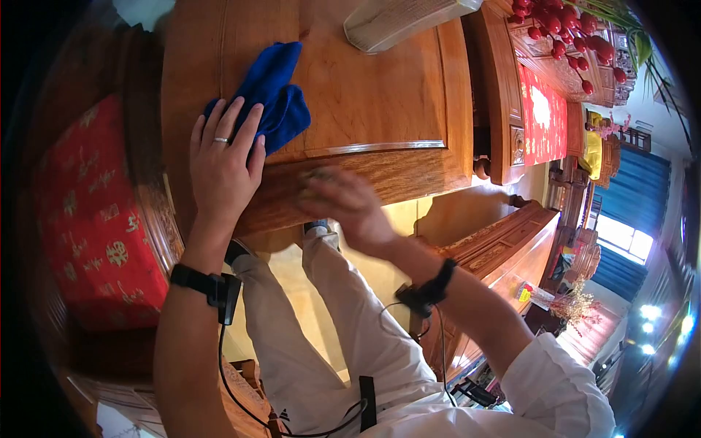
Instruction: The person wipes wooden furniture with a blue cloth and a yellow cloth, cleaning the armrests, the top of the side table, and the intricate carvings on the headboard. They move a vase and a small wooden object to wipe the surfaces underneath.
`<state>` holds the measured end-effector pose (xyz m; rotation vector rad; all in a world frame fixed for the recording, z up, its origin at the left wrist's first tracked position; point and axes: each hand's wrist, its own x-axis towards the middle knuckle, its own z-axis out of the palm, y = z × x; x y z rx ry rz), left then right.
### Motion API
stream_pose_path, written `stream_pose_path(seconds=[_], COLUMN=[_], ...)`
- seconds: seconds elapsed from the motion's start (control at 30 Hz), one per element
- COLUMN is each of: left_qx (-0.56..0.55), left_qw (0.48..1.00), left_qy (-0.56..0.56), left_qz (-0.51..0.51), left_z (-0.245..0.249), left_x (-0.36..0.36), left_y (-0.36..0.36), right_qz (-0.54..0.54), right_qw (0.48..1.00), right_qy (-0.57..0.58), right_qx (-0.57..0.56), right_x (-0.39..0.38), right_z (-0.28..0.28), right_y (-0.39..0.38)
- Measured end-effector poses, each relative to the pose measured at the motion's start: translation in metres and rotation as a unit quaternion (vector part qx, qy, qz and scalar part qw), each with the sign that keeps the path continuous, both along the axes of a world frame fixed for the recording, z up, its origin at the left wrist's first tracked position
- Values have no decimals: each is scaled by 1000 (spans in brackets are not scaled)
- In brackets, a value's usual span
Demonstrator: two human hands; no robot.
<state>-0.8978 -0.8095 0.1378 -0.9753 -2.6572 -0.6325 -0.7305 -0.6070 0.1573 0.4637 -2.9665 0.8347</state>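
Note:
My left hand (226, 160) lies flat with its fingers spread over the near edge of a blue cloth (281, 117), and a ring shows on one finger. Rumpled and partly folded, the cloth rests on a brown wooden tabletop (372, 102). My right hand (339, 197) is smeared by motion over the table's near edge, to the right of the cloth. Its fingers are bent toward the wood, but blur hides whether anything is in them. Both wrists carry black straps, with cables hanging from them.
A pale box-like container (401, 22) stands at the table's far side. Red cushions lie on the left seat (102, 226) and the far right bench (540, 117). Red berry decorations (562, 29) hang at the upper right. A carved wooden piece (496, 270) stands right of my legs.

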Motion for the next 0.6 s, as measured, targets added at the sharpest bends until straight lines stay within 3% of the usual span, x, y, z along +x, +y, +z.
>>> stream_pose_path(seconds=[0.03,0.07,0.1,0.13,0.17,0.2,0.23,0.3,0.37,0.43,0.6], left_qx=[4,7,7,8,13,7,0,4,11,-5,9], left_qw=[1000,1000,1000,1000,1000,1000,1000,1000,1000,998,988], left_qy=[-3,-8,-5,-1,-1,-3,-5,-6,-1,-17,-46], left_qz=[-1,-1,0,3,7,8,7,9,7,55,144], left_z=[-1,-3,-4,-5,-4,-3,-3,-4,-2,0,7], left_x=[3,4,3,3,3,3,3,3,4,12,69], left_y=[0,-1,0,1,2,1,2,0,4,9,28], right_qz=[-3,-16,-90,-291,-288,-345,-366,-438,-460,-483,-330], right_qw=[999,999,995,941,951,929,921,894,871,857,933], right_qy=[-8,37,26,-78,-80,-65,3,-10,20,59,65], right_qx=[45,19,41,-153,-82,-117,136,92,173,170,127], right_x=[8,4,9,27,34,63,70,75,65,43,15], right_z=[-2,3,19,27,24,0,10,-2,-18,-20,-6], right_y=[33,68,91,104,147,196,206,223,211,169,80])
